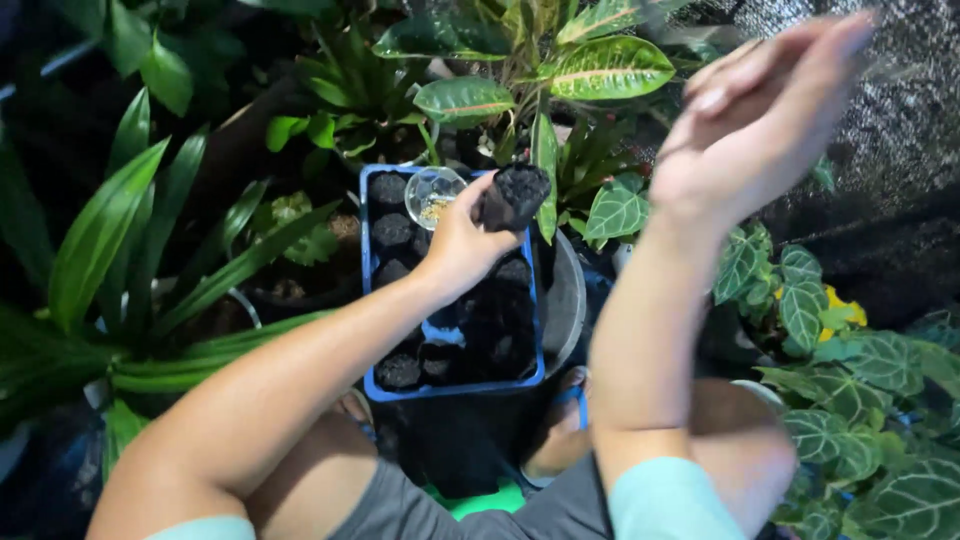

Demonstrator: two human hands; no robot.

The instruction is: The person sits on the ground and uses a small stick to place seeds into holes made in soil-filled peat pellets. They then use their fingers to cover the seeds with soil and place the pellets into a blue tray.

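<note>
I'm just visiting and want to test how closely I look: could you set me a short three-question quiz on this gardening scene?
1. True or false: the left hand holds a small black pot of soil.
2. What colour is the tray of pots below it? A) red B) blue C) white
3. Is the right hand holding anything?

Key:
1. True.
2. B, blue.
3. No visible object; it is raised above the veined leaves, fingers together, and blurred.
</note>
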